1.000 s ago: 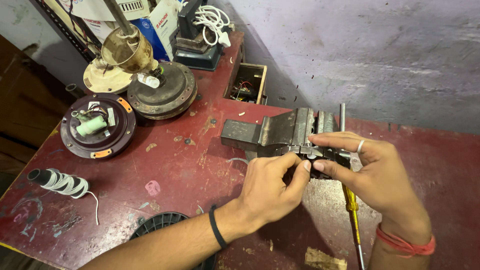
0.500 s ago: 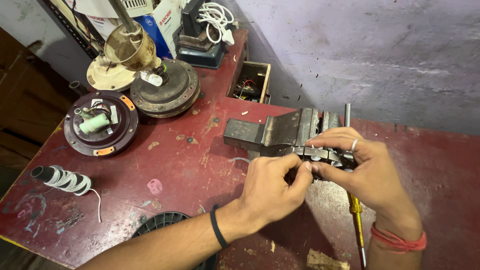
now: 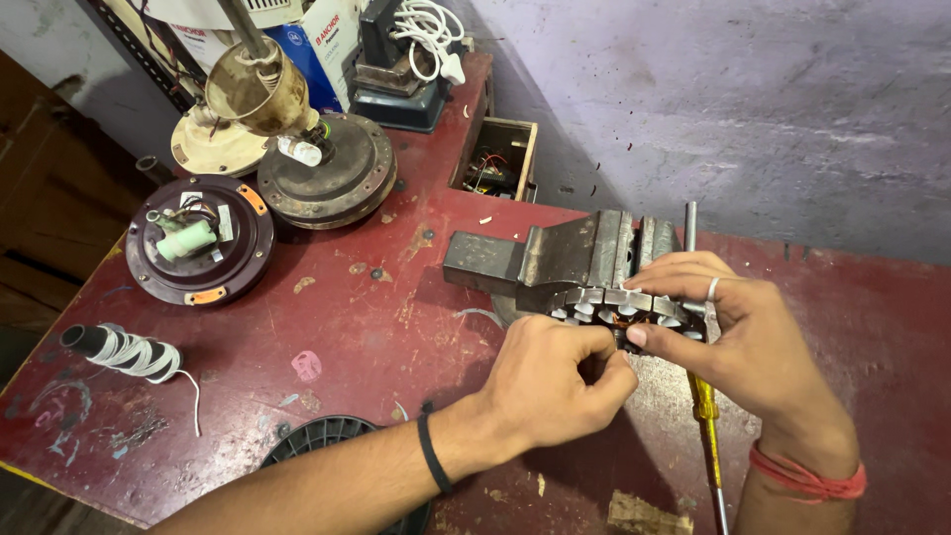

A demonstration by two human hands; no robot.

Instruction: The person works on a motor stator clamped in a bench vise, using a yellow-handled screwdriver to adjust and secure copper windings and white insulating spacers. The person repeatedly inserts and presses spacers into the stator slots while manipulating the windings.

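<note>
A round metal motor stator (image 3: 619, 305) with toothed steel laminations and copper windings sits in front of a grey bench vise (image 3: 555, 256). My right hand (image 3: 738, 342), wearing a ring, wraps over the stator's right side and holds it. My left hand (image 3: 550, 381) has its fingers pinched together at the stator's near edge, on the windings; what it pinches is hidden. A black band circles my left wrist and a red thread my right wrist.
A yellow-handled screwdriver (image 3: 705, 416) lies under my right hand on the red workbench (image 3: 347, 327). Fan motor housings (image 3: 198, 248) (image 3: 332, 183) stand at the left, a wrapped spool (image 3: 124, 349) near the left edge, a black grille (image 3: 327, 441) at the front, a wooden parts box (image 3: 495, 159) behind.
The view has shifted slightly. Both hands stay on the stator, with my left fingers working a little along its near edge.
</note>
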